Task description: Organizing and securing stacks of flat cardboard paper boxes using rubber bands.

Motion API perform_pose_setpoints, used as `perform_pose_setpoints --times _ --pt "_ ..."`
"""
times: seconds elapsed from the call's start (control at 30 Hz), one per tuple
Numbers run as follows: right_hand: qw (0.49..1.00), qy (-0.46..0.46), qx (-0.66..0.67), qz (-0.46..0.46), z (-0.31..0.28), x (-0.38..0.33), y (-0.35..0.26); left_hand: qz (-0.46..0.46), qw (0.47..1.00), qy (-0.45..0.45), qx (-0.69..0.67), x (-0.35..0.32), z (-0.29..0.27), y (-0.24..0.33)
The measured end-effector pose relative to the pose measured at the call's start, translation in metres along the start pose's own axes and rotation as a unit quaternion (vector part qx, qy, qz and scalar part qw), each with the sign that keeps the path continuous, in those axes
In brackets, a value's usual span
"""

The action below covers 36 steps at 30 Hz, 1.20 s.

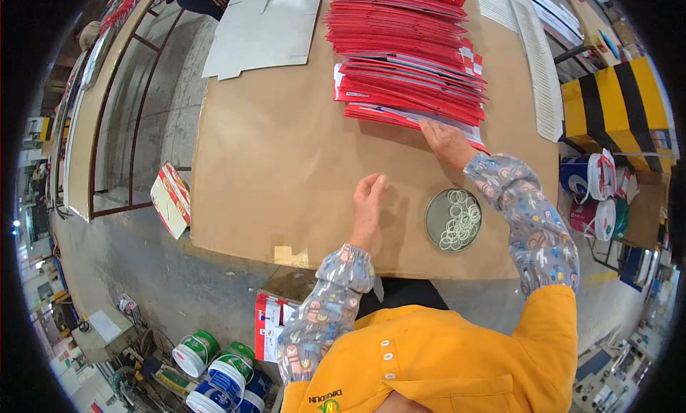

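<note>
A long row of red-and-white flat folded cartons point(404, 38) leans together along the far middle of the brown-covered table point(279, 163). My right hand point(446, 143) is at the near end of that row, its fingers closed on the edge of the nearest carton point(386, 115). Closer to me, my left hand point(369, 198) hovers over the table with its fingers curled together. Whether something small is inside them is hidden. Between my forearms sits a round shallow dish point(431, 234) with many pale rubber bands point(461, 220) in it.
Grey-white cardboard sheets point(268, 31) lie at the far left of the table, and a pale ridged strip point(539, 84) runs down its right side. Beyond stand a yellow-and-black striped box point(618, 102) and paint buckets point(593, 177). More buckets point(218, 370) stand on the floor at lower left.
</note>
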State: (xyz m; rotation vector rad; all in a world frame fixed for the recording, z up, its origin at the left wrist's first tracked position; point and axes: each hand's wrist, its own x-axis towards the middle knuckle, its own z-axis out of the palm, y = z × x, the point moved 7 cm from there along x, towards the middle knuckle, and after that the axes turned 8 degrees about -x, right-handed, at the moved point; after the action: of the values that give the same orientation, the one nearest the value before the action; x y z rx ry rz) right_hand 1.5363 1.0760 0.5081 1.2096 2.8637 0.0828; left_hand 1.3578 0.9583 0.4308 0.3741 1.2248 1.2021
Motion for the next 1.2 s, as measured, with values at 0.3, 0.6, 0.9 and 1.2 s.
perform_pose_setpoints --times 0.3,0.6,0.9,1.2 --pt "0.994 0.008 0.107 -0.012 -0.017 0.04 -0.116 -0.062 0.978 0.08 -0.18 0.065 0.0 0.02" --pt "0.974 0.088 -0.103 0.183 -0.034 0.084 0.099 -0.062 0.973 0.138 -0.174 0.027 -0.124 0.029" --pt "0.988 -0.11 -0.004 0.111 0.007 0.103 0.13 -0.033 0.951 0.199 -0.234 0.011 -0.17 0.012" --pt "0.991 -0.105 0.048 0.066 0.004 0.127 0.173 -0.014 0.949 0.221 -0.224 -0.001 -0.156 0.016"
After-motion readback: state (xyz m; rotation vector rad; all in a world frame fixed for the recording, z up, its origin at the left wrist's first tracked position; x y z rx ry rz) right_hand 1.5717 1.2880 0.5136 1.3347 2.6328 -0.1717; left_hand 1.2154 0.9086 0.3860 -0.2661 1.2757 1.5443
